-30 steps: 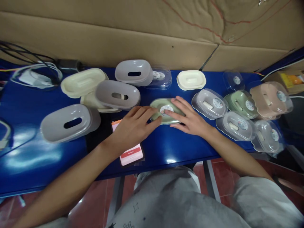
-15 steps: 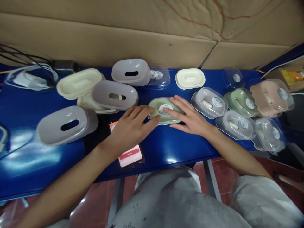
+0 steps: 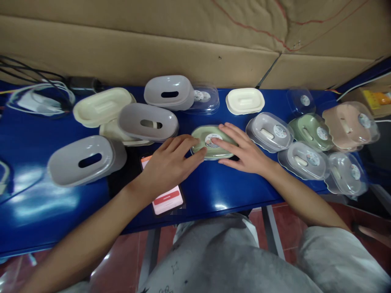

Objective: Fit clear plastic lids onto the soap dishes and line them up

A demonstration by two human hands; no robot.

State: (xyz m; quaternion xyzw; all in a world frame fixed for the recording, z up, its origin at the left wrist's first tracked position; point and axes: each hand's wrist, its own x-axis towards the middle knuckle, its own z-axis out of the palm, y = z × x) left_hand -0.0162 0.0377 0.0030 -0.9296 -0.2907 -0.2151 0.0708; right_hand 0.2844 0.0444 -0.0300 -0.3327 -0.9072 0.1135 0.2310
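Note:
A green oval box under a clear lid with a round sticker lies on the blue table in front of me. My left hand touches its left end with thumb and fingertips, the fingers bent and the thumb apart. My right hand rests on its right side, fingers spread, the index fingertip on the sticker. Neither hand wraps round the box. Beneath my left forearm and hand lies a phone with a lit screen, partly covered.
Grey oval boxes with slots and cream pieces lie on the left. A cream piece is behind the green box. Several lidded boxes cluster at right. Cables lie at the back left; cardboard lines the back.

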